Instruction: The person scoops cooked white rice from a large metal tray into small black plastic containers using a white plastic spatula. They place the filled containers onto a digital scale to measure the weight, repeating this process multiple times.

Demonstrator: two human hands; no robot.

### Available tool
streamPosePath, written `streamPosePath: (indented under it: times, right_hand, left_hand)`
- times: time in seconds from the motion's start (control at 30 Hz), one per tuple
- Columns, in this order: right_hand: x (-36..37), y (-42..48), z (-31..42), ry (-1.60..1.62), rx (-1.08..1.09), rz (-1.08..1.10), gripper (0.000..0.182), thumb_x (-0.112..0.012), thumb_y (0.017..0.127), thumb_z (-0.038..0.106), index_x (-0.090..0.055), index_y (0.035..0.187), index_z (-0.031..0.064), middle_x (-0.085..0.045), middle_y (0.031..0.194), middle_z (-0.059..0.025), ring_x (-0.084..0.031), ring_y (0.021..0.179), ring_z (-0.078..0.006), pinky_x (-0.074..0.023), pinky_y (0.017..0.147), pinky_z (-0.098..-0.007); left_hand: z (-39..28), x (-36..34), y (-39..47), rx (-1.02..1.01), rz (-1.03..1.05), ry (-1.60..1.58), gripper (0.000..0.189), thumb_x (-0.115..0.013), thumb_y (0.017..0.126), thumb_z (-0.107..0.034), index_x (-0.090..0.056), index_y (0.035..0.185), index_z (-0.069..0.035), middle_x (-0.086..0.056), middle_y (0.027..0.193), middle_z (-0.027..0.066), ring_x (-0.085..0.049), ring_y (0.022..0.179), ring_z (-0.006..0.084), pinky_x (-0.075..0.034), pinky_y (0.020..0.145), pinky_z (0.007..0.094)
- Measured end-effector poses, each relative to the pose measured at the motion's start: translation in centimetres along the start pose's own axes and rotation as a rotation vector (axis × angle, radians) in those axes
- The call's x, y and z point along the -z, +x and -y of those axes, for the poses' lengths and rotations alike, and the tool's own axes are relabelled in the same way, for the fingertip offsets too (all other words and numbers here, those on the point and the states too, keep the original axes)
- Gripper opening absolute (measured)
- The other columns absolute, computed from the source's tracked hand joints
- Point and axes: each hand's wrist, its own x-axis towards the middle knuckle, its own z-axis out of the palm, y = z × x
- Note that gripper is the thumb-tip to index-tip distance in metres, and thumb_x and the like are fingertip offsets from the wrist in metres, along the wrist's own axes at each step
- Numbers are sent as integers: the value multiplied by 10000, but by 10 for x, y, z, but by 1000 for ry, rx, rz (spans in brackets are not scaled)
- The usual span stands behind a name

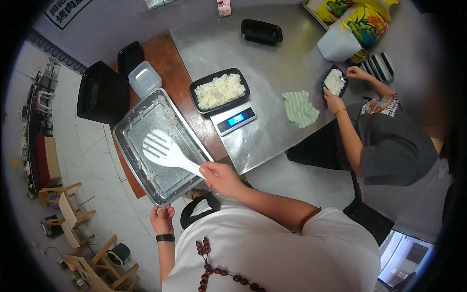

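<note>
My right hand is closed on the handle of a white slotted plastic spatula, whose head is over a metal tray with rice grains stuck to it. At the tray's near corner, my left hand touches the rim from below; its exact hold is partly hidden. A black container of white rice rests on a digital kitchen scale with a lit display.
Across the steel table, another person holds a small rice container. A green cloth, black containers, a clear plastic tub and a closed black box stand around.
</note>
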Motion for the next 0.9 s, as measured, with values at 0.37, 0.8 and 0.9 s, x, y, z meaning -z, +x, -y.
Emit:
streamPosePath:
  times: [0.37,0.8,0.9]
  right_hand:
    - [-18,9,2,140,-17,84,299,-597,1069,296,-689,1160,27,-651,787,-73,-587,649,-143,-457,584,-300]
    - [-84,42,-7,730,-241,159,259,-569,1082,310,-644,1130,67,-558,758,-31,-425,529,-69,-299,420,-249]
    - [-72,42,-4,535,-175,148,246,-543,1098,282,-639,1121,57,-573,805,-34,-500,621,-74,-406,528,-221]
  left_hand:
    - [-18,1,-16,-107,-71,288,248,-639,1012,-108,-532,1230,-59,-651,901,53,-527,589,143,-450,544,272]
    - [-47,-117,-43,399,683,-309,245,-498,1078,-131,-647,1159,46,-698,1208,168,-701,1095,281,-583,967,424]
    - [-52,-117,-52,293,518,-139,220,-550,1069,-106,-647,1151,74,-721,1121,179,-728,1023,268,-623,905,369]
